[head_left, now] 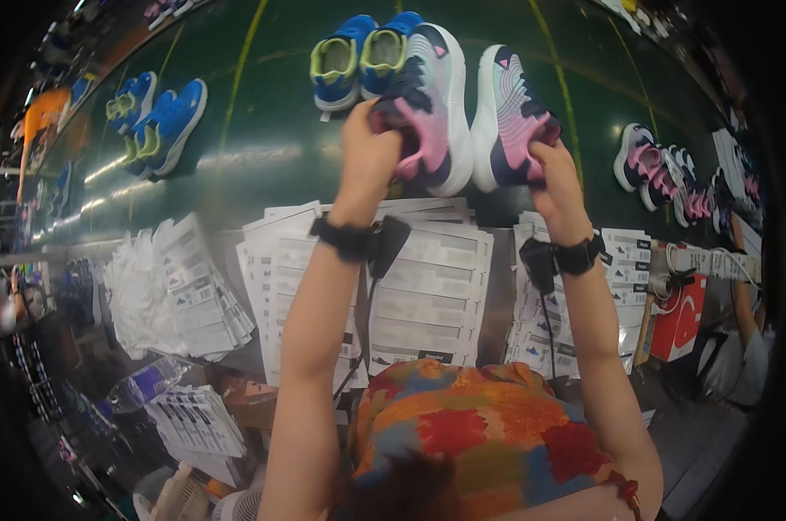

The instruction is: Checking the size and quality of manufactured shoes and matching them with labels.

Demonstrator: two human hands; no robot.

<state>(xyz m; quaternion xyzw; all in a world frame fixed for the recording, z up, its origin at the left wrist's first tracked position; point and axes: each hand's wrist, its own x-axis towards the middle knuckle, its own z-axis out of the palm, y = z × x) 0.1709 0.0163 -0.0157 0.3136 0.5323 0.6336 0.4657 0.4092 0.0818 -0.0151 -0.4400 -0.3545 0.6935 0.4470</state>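
Note:
In my left hand [371,156] is a pink and navy sneaker [436,113], gripped at its heel opening and turned so its white sole faces right. My right hand [556,174] grips the matching sneaker [507,117] by its heel collar, with its white sole facing left. The two soles face each other, close together, over the green belt [263,156]. My fingers are partly hidden inside the shoes. Just beyond my left hand stands a pair of blue sneakers [335,65] with lime green linings. A dark strap with a cabled box is on each wrist.
Sheets of printed labels [427,295] lie on the ledge before me, with white crumpled paper [141,295] to the left. More blue sneakers [180,122] sit left on the belt; pink and navy ones [640,165] sit right. A purple-labelled bottle [150,382] and red box [677,321] flank the ledge.

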